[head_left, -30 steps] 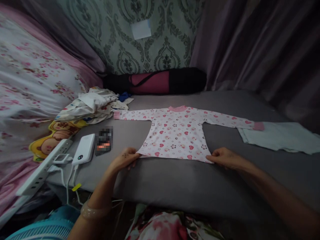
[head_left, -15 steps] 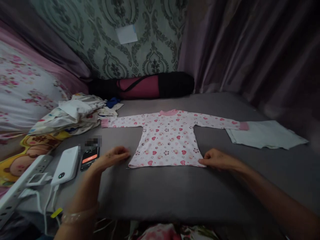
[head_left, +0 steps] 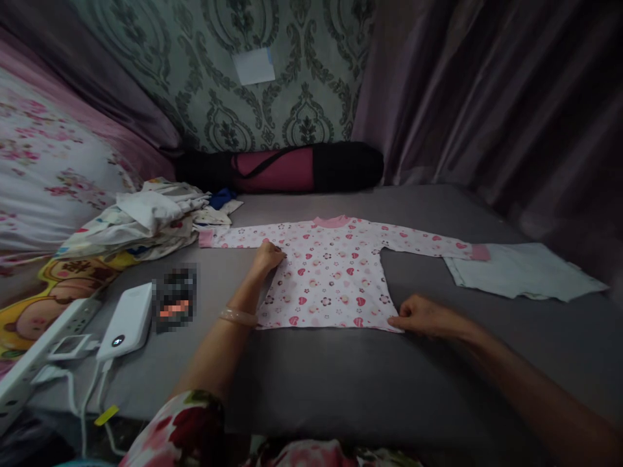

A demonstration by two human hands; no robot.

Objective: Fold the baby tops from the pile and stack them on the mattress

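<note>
A small white long-sleeved shirt [head_left: 335, 272] with pink hearts and a pink collar lies flat, sleeves spread, on a grey bed surface [head_left: 370, 376]. My left hand [head_left: 268, 254] reaches forward to the shirt's left armpit, fingers curled on the fabric where the sleeve meets the body. My right hand [head_left: 422, 316] rests at the shirt's lower right hem corner, fingers closed on the edge. A pale bangle sits on my left wrist.
A folded white cloth [head_left: 520, 271] lies at the right sleeve's end. A heap of clothes [head_left: 146, 220] lies at left, by a flowered pillow [head_left: 43, 175]. A white power bank [head_left: 127, 319], a phone [head_left: 174, 298] and a power strip [head_left: 39, 353] lie front left. A black-and-pink bag [head_left: 282, 167] lies against the wall.
My left hand has left the lower left hem and moved forward to the shirt's left armpit. My right hand has stayed at the lower right hem corner.
</note>
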